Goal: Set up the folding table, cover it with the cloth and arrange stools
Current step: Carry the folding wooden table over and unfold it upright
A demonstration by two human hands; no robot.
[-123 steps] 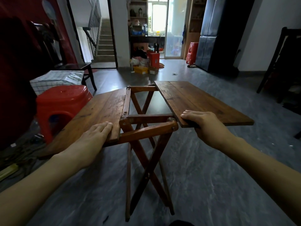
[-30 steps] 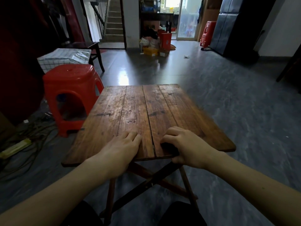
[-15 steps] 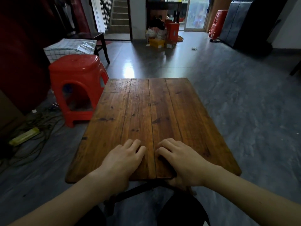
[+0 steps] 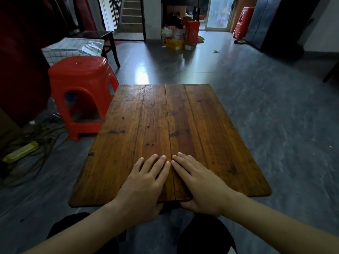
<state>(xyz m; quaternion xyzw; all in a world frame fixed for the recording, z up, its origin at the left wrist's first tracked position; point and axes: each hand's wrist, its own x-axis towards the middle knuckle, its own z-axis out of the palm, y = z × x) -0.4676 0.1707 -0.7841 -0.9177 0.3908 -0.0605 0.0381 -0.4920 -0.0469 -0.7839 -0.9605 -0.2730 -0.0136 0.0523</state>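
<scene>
Two grips lying flat on bench [image 4: 201,125], fingers straight, clamping nothing: left grip [image 4: 145,184] and right grip [image 4: 200,184] pressing either side of centre seam at near edge. Bench running lengthwise away from body. Checked cloth [image 4: 73,50] sitting folded ahead-left behind red stool [image 4: 82,92], well apart, so left grip nearer. Few secs back halves were gaping, frame showing; now lying closed, level.
</scene>
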